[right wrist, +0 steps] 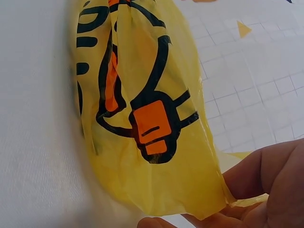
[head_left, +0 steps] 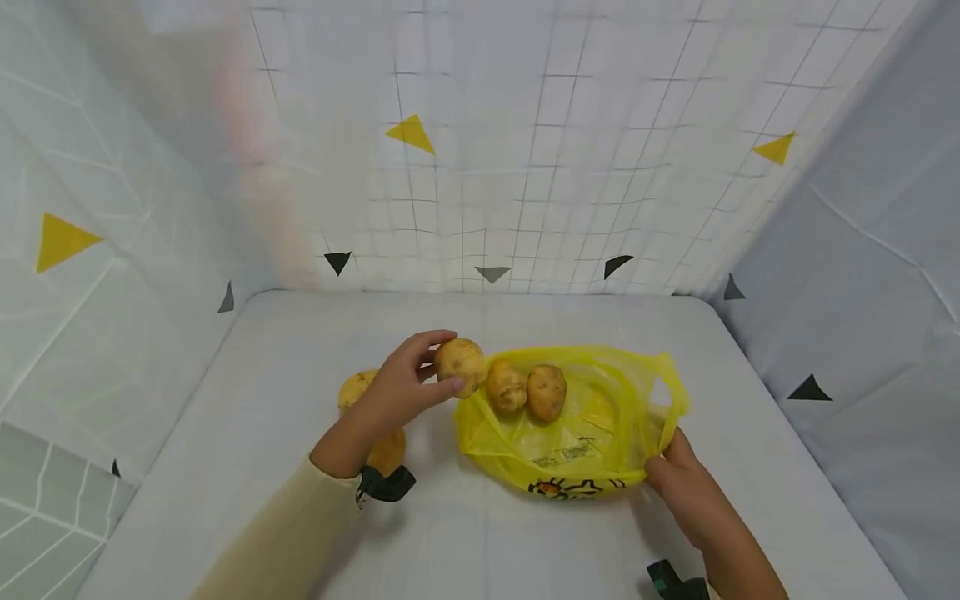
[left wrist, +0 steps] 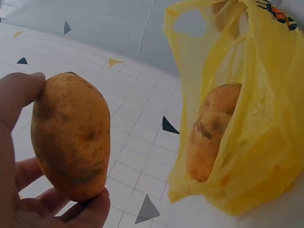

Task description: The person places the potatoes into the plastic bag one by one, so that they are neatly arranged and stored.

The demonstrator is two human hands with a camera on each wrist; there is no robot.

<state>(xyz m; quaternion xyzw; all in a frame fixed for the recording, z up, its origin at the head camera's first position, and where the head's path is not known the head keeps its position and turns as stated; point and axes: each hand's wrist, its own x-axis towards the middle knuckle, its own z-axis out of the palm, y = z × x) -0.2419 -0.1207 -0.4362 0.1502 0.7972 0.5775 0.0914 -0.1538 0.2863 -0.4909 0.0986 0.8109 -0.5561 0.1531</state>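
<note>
A yellow plastic bag (head_left: 592,450) lies spread on the table with its mouth open. Two potatoes sit inside at its left: a knobbly potato (head_left: 506,387) and a rounder potato (head_left: 547,392) beside it. My left hand (head_left: 401,379) grips another potato (left wrist: 71,135) between thumb and fingers, at the bag's left rim in the head view. My right hand (head_left: 686,483) pinches the bag's edge near its handle on the right; the right wrist view shows the fingers (right wrist: 251,178) on the plastic. Beneath my left forearm, a potato (head_left: 356,388) and another potato (head_left: 387,452) are partly hidden.
The white table (head_left: 300,333) is enclosed by a gridded back sheet (head_left: 487,192) and pale sheets on both sides. Yellow and dark triangles mark these sheets. A dark strap (head_left: 386,483) is on the left wrist.
</note>
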